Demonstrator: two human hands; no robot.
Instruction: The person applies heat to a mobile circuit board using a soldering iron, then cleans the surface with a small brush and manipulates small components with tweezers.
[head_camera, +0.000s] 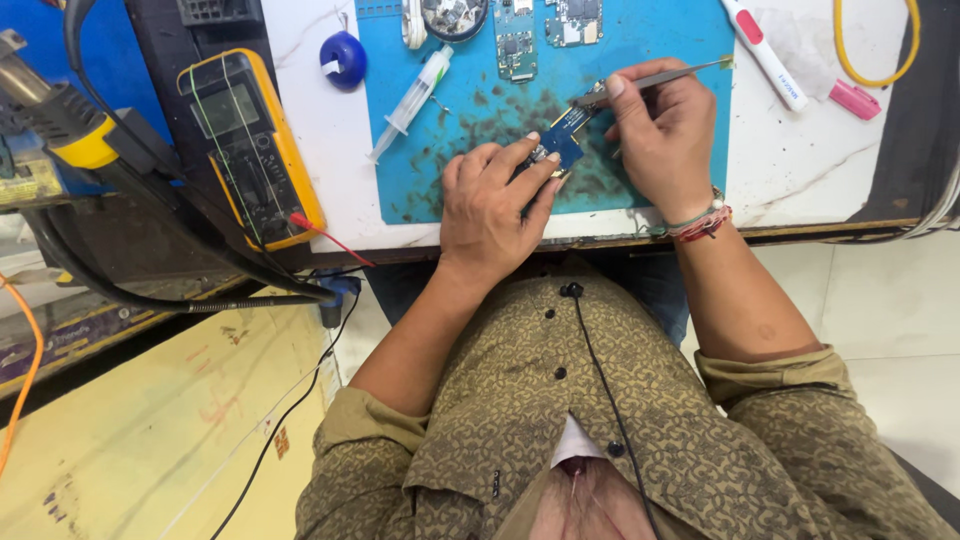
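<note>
Left hand (490, 210) clamped narrow on small blue circuit board (560, 140), fingers curled over its near end, pinning it to blue work mat (660, 40). Right hand (665, 130) pinched shut on metal tweezers (650, 80), tips down at far end of board.

Board: blue, small rectangle, gold edge showing at near end, metal-coloured parts on top. Sits near mat's front-centre, on dark-stained patch. Long axis diagonal: near end toward left hand, far end toward mat's back right. Tweezers lie almost level, handle pointing to mat's right edge, tips toward board.

Red-and-green thread bands on right wrist.

On mat, behind board: clear syringe (412, 92) lying diagonal across mat's left edge, two more green circuit boards (516, 45) at mat's back edge, round opened device part beside them, cut off by frame.

Left of mat: blue round spool (343, 58), then yellow-cased multimeter (250, 140) with grey screen and red probe lead (330, 238) at its near corner. Further left, yellow-collared hot-air handle (70, 125) with black hose.

Right of mat: white pen-shaped tool (765, 55) with red button, pink cap (853, 100), yellow wire loop (875, 45).

No readable labels or packages worth noting.
</note>
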